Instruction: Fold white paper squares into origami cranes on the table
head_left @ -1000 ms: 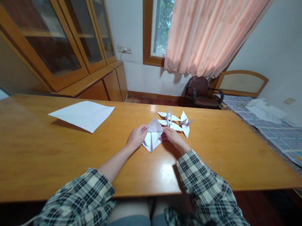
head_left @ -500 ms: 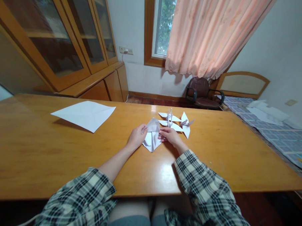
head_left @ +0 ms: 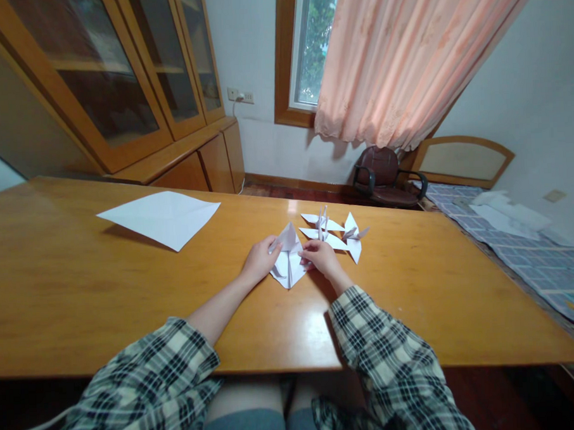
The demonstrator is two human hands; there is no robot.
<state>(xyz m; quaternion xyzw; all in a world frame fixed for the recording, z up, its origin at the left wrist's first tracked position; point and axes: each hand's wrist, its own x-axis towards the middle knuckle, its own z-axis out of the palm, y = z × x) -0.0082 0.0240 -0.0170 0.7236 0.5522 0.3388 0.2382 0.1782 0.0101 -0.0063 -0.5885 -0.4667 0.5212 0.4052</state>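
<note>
A partly folded white paper [head_left: 288,263] lies on the wooden table [head_left: 81,294] in front of me. My left hand [head_left: 259,260] pinches its left flap, fingers closed on the paper's upper edge. My right hand [head_left: 318,257] grips the right side of the same paper, fingertips pressed on a fold. Just beyond my right hand stand two finished white paper cranes: one [head_left: 322,229] in the middle, the other [head_left: 352,236] to its right.
A flat white sheet [head_left: 161,217] lies on the table to the far left. Wooden cabinets with glass doors [head_left: 119,83] line the left wall. A dark office chair [head_left: 385,176] stands beyond the table under a pink curtain. A bed [head_left: 521,243] sits at the right.
The raised flap of the paper has been folded in and narrowed between my hands. My right hand has moved slightly left and up along the paper.
</note>
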